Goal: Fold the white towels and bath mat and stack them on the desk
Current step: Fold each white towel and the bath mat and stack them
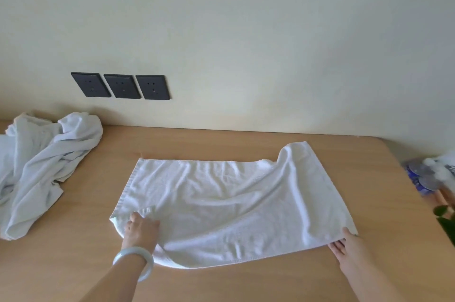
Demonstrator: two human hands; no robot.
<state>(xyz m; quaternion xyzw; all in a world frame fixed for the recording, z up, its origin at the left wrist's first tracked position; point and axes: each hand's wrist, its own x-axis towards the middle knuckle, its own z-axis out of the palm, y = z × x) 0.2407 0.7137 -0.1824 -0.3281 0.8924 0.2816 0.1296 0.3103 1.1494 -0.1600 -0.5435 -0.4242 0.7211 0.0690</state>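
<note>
Spanning the upper half of the view, a plain cream wall (pixel 246 31) met the far edge of a light wooden desk (pixel 221 284), which filled the lower half. A heap of white linen (pixel 44 166) lay crumpled at the far left of the desk, against the wall. Three dark socket plates (pixel 120 86) sat side by side low on the wall, just above and to the right of the heap. At the right edge some blurred items (pixel 428 176), blue and white, could not be identified, and green leaves (pixel 445 218) showed just below them.

Both forearms reached forward from the near edge. The left hand (pixel 141 230) was knuckles up with its fingers curled, gripping a bunched fold of cloth. A pale bangle (pixel 134 261) circled that wrist. The right hand (pixel 344 245) lay lower and flatter, its thumb on top of the cloth and its fingers at the hem, pinching the corner.

One white towel (pixel 221 203) was spread across the middle of the desk, well apart from the heap. It lay mostly flat but wrinkled, with its long sides parallel to the wall. Its near left corner was in the left hand and its near right corner in the right hand. The far right corner stood up in a raised fold, and the near edge sagged in a curve between the hands.
</note>
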